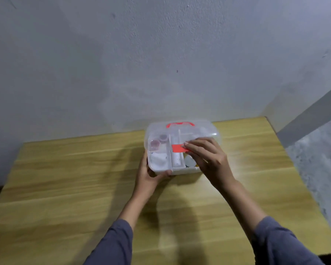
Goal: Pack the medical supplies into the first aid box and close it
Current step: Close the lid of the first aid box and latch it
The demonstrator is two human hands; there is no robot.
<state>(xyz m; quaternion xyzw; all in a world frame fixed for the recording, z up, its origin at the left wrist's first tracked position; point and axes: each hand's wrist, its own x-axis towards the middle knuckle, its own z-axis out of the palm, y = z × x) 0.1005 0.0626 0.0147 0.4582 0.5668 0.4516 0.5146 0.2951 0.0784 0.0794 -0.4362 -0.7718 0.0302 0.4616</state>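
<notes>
The white first aid box [180, 170] stands near the table's far edge. Its clear lid [201, 131] with a red handle [180, 124] is partly lowered over it. Inside the divided tray I see two small red-capped jars [158, 140], white gauze [158, 158], a white tube [177, 159] and a round white item [190, 161]. My left hand [151, 174] grips the box's front left corner. My right hand [203, 156] rests on the lid's front edge, fingers on the red latch [178, 148].
A wooden table [75, 188] carries the box; its right edge [302, 169] drops to a speckled floor. A grey-white wall [141, 64] rises right behind the box. Both my forearms in grey sleeves cross the near half of the table.
</notes>
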